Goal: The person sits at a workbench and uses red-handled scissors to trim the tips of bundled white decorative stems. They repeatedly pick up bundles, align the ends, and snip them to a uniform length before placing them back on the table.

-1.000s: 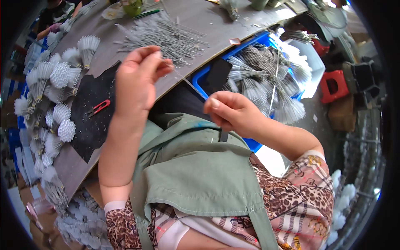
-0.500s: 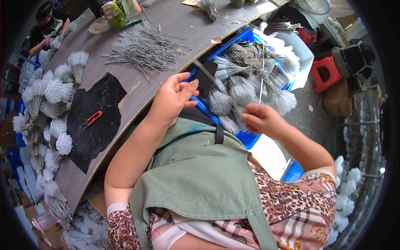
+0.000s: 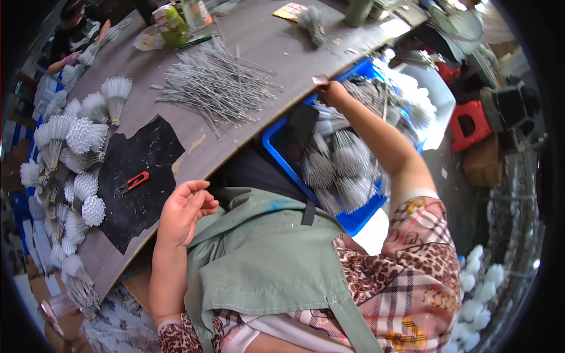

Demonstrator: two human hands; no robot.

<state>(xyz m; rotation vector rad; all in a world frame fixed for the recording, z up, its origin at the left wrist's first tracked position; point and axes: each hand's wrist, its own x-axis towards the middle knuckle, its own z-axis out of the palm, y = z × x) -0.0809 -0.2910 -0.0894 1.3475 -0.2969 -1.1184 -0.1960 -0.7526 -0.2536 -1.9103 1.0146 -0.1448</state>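
The blue plastic crate (image 3: 281, 154) sits just below the table (image 3: 306, 53) edge, packed with grey bristly wire bundles (image 3: 344, 162). The right hand (image 3: 332, 93) reaches over the crate's far side, fingers curled shut, though on what I cannot tell. The left hand (image 3: 185, 210) hovers empty, fingers loosely spread, near the crate's left.

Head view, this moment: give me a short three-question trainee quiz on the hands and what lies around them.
1. True or false: the left hand holds the red cutter.
2. Where does the right hand reach? A) the green bottle B) the blue crate of white brush bundles C) the red stool
3. Fill in: the loose pile of thin metal wires lies on the grey ____.

Key: 1 false, it is open and empty near the table edge; 2 B; 3 table.
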